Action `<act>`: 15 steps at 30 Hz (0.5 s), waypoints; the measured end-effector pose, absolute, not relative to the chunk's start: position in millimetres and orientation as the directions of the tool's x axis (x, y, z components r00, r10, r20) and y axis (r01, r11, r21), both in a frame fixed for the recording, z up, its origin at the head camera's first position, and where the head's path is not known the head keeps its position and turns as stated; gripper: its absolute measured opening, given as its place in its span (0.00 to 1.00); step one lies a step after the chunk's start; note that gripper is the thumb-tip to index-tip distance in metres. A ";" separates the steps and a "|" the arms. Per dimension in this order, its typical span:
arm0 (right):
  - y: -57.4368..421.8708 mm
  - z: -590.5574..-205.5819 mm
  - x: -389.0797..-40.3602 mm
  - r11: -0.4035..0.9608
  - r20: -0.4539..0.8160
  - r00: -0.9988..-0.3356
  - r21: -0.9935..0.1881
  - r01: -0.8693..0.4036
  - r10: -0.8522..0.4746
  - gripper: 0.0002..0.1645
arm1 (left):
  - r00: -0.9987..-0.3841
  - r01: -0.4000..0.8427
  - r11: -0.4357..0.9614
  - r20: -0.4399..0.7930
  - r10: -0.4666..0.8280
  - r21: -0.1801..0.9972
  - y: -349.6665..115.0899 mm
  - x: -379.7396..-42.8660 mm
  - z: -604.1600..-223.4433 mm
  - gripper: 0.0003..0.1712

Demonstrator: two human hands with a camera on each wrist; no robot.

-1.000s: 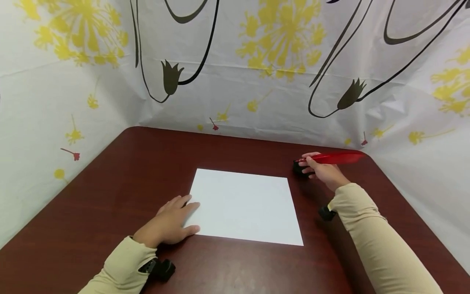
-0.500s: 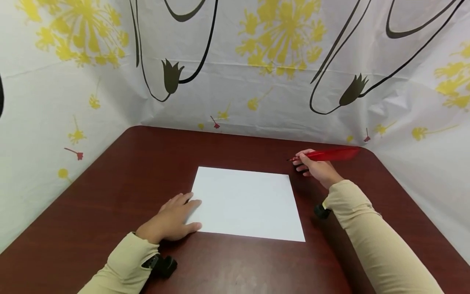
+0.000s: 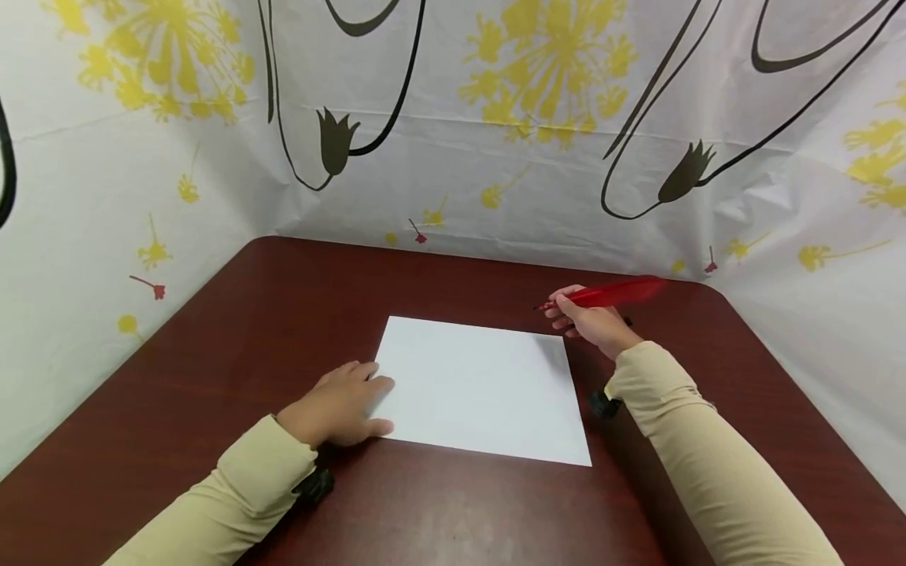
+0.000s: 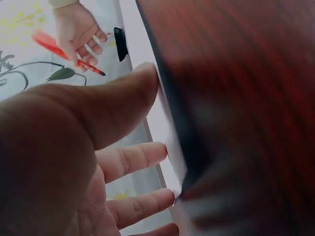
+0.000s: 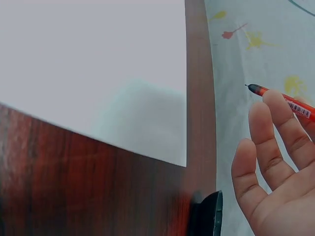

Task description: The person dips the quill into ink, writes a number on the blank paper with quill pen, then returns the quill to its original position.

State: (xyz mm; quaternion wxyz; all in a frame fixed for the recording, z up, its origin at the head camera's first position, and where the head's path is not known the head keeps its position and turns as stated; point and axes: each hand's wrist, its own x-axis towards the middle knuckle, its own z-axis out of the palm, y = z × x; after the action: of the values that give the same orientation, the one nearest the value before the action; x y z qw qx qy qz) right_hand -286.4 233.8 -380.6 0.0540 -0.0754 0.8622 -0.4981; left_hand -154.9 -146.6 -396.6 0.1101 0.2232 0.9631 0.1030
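Now the right hand (image 3: 593,321) has lifted the red feather pen (image 3: 609,294) away from the little black pot and brought it closer to the white paper (image 3: 481,387). Over on the left, the left hand (image 3: 340,405) lies flat — fingers straight and a bit apart — pressing the paper's near corner onto the dark red table (image 3: 212,346). On the right, fingers pinch the pen just past the paper's far corner — tip in the air, pointing left.

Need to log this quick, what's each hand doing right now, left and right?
Left hand: open, fingers flat on the near-left corner of the white paper.
Right hand: holding a red feather pen above the table.
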 end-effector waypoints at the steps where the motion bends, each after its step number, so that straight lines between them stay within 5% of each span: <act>1: 232.8 -381.3 -286.3 0.497 -0.021 -0.982 -0.864 -0.077 -0.188 0.26 | -0.876 0.407 0.881 -0.169 0.451 0.243 -145.8 -154.7 -396.9 0.32; 15: 220.0 -376.6 -287.2 0.492 -0.037 -0.975 -0.867 -0.077 -0.219 0.24 | -0.875 0.429 0.888 -0.170 0.454 0.167 -135.1 -161.3 -392.1 0.30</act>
State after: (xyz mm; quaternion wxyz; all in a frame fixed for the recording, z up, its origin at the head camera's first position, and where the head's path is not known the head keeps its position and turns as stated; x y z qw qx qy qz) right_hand -287.2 220.0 -376.6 0.0714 -0.0861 0.8607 -0.4967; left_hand -161.3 -135.1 -392.1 0.1025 0.2284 0.9661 0.0624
